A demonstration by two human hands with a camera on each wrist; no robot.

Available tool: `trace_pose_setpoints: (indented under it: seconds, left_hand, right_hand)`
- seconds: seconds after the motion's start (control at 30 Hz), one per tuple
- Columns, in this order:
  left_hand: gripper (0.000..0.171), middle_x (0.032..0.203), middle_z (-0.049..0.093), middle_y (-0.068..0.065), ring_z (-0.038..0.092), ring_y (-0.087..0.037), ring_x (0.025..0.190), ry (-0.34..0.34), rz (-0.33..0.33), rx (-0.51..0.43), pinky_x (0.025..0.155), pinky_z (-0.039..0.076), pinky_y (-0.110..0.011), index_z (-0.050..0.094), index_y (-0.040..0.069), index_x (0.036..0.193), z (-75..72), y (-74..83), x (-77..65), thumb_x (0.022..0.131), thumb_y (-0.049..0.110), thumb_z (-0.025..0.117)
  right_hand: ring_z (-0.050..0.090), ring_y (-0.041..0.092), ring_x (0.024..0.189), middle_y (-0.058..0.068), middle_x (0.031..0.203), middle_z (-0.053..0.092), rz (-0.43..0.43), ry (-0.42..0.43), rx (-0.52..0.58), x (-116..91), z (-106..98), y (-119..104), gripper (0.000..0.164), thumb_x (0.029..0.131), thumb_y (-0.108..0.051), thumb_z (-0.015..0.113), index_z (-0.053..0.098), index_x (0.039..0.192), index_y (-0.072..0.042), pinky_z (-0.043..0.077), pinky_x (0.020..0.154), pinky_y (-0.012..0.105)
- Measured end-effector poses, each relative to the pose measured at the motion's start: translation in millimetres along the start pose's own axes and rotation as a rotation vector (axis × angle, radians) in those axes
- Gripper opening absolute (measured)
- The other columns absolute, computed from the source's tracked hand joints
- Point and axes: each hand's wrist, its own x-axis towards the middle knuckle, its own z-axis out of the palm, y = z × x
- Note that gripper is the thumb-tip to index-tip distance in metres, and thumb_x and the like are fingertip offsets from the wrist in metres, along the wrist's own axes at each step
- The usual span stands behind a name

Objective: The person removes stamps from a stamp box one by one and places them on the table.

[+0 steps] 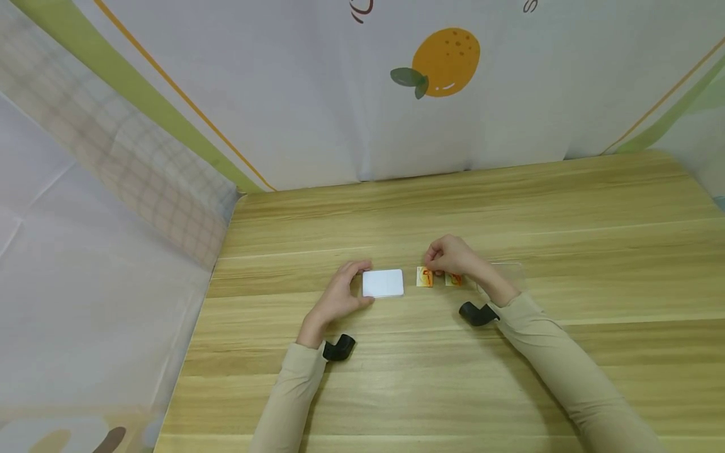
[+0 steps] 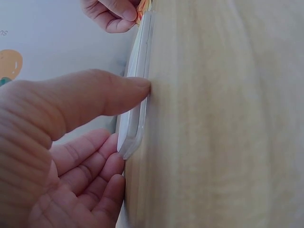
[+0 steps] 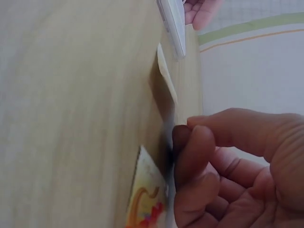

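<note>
A white rectangular block (image 1: 383,283), with a clear, tray-like rim around its base, lies on the table. My left hand (image 1: 338,297) holds its left end, thumb (image 2: 137,88) at the near edge and fingers around the far corner. To the right, my right hand (image 1: 453,255) pinches a small square picture card (image 1: 423,277) in yellow and orange between thumb and fingertips. In the right wrist view that card (image 3: 166,78) is seen nearly edge-on, tilted off the wood. A second similar card (image 1: 453,280) lies beside it, partly under the right hand.
A clear, flat, rectangular piece (image 1: 514,272) lies partly beneath the right forearm. Black curved mounts (image 1: 340,348) sit at both wrists. The wooden table (image 1: 396,390) meets a printed cloth (image 1: 317,126) at the back and another on the left.
</note>
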Motion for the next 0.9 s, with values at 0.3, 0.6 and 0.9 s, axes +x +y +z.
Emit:
trace_pose_setpoints:
  seconds: [0.3,0.6,0.9]
  left_hand:
    - [0.064,0.126,0.053,-0.016,0.046,-0.030,0.118,-0.001,-0.005,-0.009,0.105,0.035,-0.042,0.050,-0.004,0.128,0.3,-0.7,0.2,0.070,-0.003,0.077]
    - [0.064,0.126,0.053,-0.016,0.046,-0.029,0.118,-0.002,-0.013,-0.013,0.106,0.034,-0.041,0.050,-0.004,0.127,0.5,-1.2,0.4,0.070,-0.004,0.078]
    - [0.063,0.126,0.052,-0.016,0.046,-0.031,0.118,0.001,-0.001,-0.004,0.105,0.035,-0.043,0.050,-0.005,0.127,-0.1,-0.7,-0.1,0.070,-0.003,0.077]
  right_hand:
    - [0.051,0.011,0.055,0.004,0.062,0.057,-0.036,0.020,-0.101,1.1,2.2,-2.5,0.004,0.079,0.005,0.062,0.063,0.077,0.002,0.045,0.053,0.022]
    - [0.048,0.013,0.059,0.005,0.065,0.056,-0.043,0.043,-0.162,2.3,6.7,-3.5,0.005,0.078,0.005,0.063,0.063,0.076,0.001,0.042,0.053,0.022]
    - [0.046,0.013,0.058,0.005,0.065,0.055,-0.080,0.057,-0.216,1.2,9.0,-5.6,0.007,0.077,0.007,0.063,0.062,0.075,0.000,0.041,0.052,0.022]
